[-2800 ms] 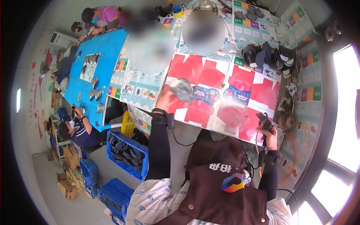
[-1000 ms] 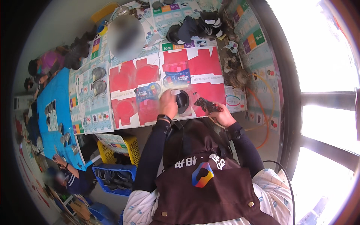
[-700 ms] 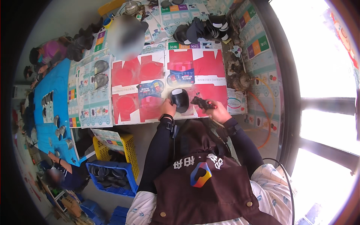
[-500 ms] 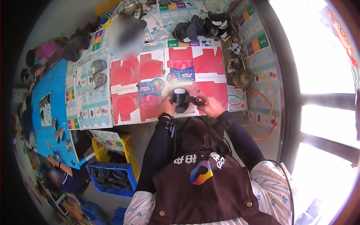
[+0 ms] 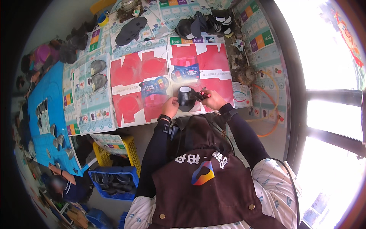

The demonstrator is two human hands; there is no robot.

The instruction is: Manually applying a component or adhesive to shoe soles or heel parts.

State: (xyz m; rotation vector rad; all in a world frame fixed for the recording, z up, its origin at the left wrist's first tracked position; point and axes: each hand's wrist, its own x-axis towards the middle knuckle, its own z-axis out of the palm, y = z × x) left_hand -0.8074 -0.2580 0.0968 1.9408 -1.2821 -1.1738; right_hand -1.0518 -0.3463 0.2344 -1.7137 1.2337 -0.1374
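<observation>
On the red-and-white printed sheets (image 5: 129, 108) at the near edge of the table lies a black rounded piece (image 5: 186, 101), which looks like a shoe upper, with a white patch at its far end. My left hand (image 5: 170, 107) is at its left edge, fingertips closed together against the rim. In my right hand (image 5: 215, 100) is a dark hand tool with red parts (image 5: 202, 94), shaped like a spray gun. Its front end points left at the right side of the black piece. The fingers wrapped round the tool partly cover it.
Dark shoe pieces (image 5: 206, 26) are heaped at the far right. A long dark piece (image 5: 131, 31) and two grey rounded pieces (image 5: 98, 74) lie farther left. An orange hose (image 5: 271, 98) hangs at right. Yellow (image 5: 133, 152) and blue (image 5: 114, 195) crates stand below; another person sits at the blue table (image 5: 57, 91).
The tool has tilted and drawn slightly away from the black piece's middle toward its right edge. The black piece looks slightly turned. My left hand stays beside it.
</observation>
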